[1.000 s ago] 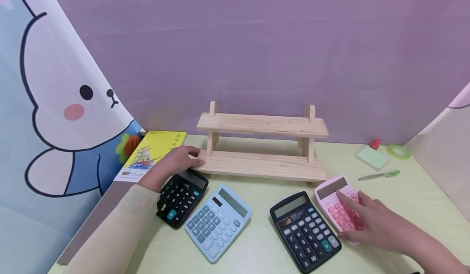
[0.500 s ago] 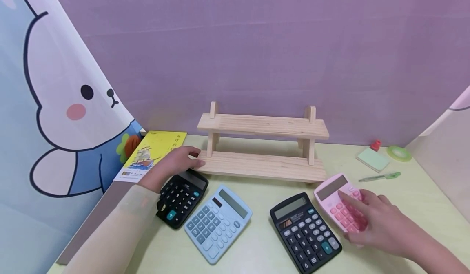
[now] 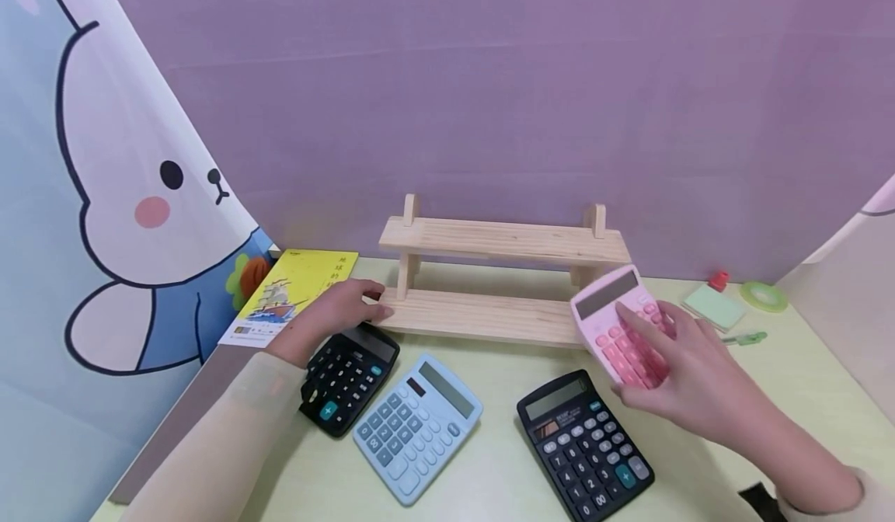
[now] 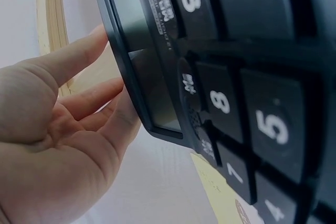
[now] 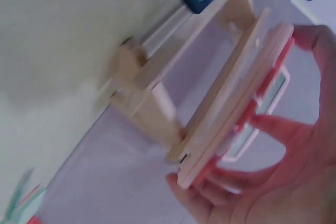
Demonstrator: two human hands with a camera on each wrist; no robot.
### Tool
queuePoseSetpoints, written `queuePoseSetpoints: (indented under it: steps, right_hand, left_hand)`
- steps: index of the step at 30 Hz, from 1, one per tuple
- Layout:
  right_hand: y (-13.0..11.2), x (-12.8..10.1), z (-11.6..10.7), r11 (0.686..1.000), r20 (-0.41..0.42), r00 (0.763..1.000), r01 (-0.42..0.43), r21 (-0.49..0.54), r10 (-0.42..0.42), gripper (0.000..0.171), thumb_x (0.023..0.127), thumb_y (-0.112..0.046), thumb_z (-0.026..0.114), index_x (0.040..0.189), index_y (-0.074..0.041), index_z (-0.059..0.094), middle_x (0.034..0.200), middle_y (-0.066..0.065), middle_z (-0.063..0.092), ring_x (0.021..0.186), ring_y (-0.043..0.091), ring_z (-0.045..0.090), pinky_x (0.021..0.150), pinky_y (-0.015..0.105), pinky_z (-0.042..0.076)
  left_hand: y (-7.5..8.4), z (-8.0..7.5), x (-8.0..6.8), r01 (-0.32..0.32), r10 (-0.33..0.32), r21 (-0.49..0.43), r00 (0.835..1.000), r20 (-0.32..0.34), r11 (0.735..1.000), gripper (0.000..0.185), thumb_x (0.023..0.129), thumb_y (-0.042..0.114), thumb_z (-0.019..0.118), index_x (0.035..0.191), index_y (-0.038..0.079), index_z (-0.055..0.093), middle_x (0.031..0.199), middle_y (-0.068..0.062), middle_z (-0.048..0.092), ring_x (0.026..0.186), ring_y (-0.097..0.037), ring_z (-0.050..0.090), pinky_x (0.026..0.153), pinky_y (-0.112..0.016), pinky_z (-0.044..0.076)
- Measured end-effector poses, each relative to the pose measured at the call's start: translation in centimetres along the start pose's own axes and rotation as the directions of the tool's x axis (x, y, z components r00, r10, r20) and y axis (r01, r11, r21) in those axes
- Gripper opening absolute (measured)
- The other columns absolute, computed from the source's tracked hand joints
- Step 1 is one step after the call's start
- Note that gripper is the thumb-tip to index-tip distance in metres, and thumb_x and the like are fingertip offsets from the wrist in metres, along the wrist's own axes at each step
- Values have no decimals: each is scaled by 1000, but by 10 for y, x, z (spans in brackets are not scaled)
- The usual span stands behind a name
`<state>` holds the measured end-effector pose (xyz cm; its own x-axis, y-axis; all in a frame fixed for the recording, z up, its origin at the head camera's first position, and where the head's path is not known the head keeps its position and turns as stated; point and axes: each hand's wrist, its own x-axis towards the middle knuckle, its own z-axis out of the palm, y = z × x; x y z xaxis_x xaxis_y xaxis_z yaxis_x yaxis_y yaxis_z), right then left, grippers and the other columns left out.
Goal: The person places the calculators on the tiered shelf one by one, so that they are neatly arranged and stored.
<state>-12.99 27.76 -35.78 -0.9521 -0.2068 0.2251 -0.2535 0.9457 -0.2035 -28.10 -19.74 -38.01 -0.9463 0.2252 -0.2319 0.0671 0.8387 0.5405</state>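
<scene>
My right hand (image 3: pixel 667 370) grips a pink calculator (image 3: pixel 604 298) and holds it tilted above the table, in front of the right end of the two-tier wooden shelf (image 3: pixel 503 241). In the right wrist view the pink calculator (image 5: pixel 247 108) sits edge-on between thumb and fingers, close to the shelf (image 5: pixel 152 98). My left hand (image 3: pixel 336 311) rests with relaxed fingers on the far edge of a black calculator (image 3: pixel 346 378) by the shelf's lower left end. The left wrist view shows those fingers (image 4: pixel 79 98) lying along the black calculator's (image 4: pixel 236 77) top edge.
A light blue calculator (image 3: pixel 417 425) and a second black calculator (image 3: pixel 583 444) lie flat on the table front. A yellow book (image 3: pixel 297 289) lies at the back left. Green sticky notes (image 3: pixel 713 306), a tape roll (image 3: pixel 764 295) and a green pen (image 3: pixel 748 339) sit at the right.
My right hand has lifted the pink calculator off the table and carried it up and back toward the shelf's right end. The left hand has stayed where it was.
</scene>
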Motion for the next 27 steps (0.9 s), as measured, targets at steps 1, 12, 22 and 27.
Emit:
queuePoseSetpoints:
  steps: [1,12,22,27]
  right_hand:
    - [-5,5,-1,1000,-17,1000,2,6,-2,101,73,-55,92,158,-14,54,155,39,42,132,62,42,94,83,46]
    - [-54,69,-10,999,11,1000,-27,40,27,95,81,-56,81,161,-15,49,155,41,40,129,61,44,97,74,46]
    - [-95,144,-15,998,122,992,-21,54,14,97,83,-62,75,166,-22,42,153,40,44,125,52,46,91,65,51]
    - [-115,179,-12,991,211,977,-30,134,1,97,84,-63,72,167,-23,40,148,29,53,129,47,43,95,60,49]
  left_hand:
    - [0,0,0,1,-1,-2,1000,1,1000,60,105,37,69,155,8,55,154,-16,61,127,-32,59,114,-54,48]
    - [0,1,0,11,-11,-1,1000,-5,1000,60,104,38,69,156,9,55,153,-15,62,127,-32,59,114,-54,48]
    - [0,1,1,1,-1,-13,1000,-1,1000,59,104,38,69,155,9,56,151,-14,63,124,-30,60,112,-51,49]
    - [-1,1,1,8,-8,-9,1000,-1,1000,61,104,39,69,156,9,55,152,-15,62,124,-31,60,113,-52,49]
